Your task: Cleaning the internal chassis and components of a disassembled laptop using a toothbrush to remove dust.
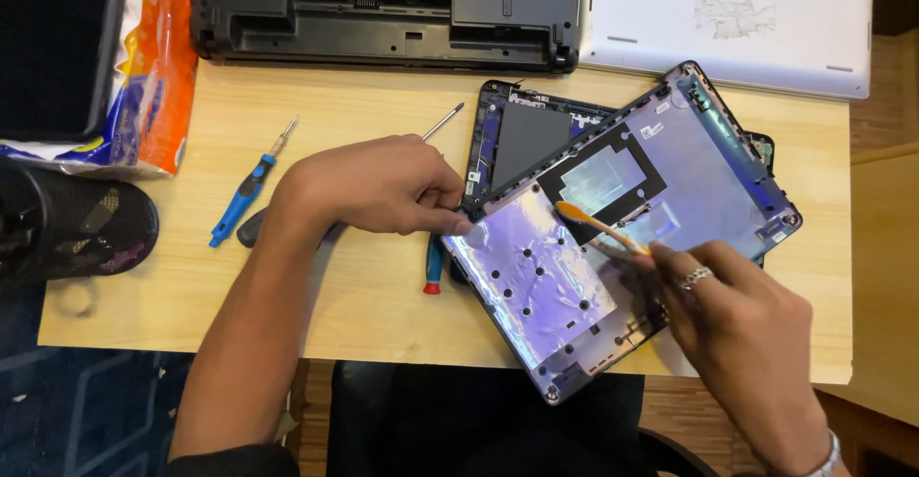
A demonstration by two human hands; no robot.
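Right hand (742,319), ringed, nearest the lens: fingers closed narrowly around an orange-tipped brush (598,228), its long axis running up-left from the grip so the tip rests on the laptop base cover (613,238). Cover lies inner face up, tilted diagonally across an opened laptop chassis (522,133) on the wooden table (316,104). Left hand (373,190), fingers curled, presses the cover's left edge. Blue screwdriver (244,195) lies apart, further left.

Silvery-violet laptop cover (536,276), orange pry tool (589,221), blue screwdriver (244,195), pale wooden table (373,295).
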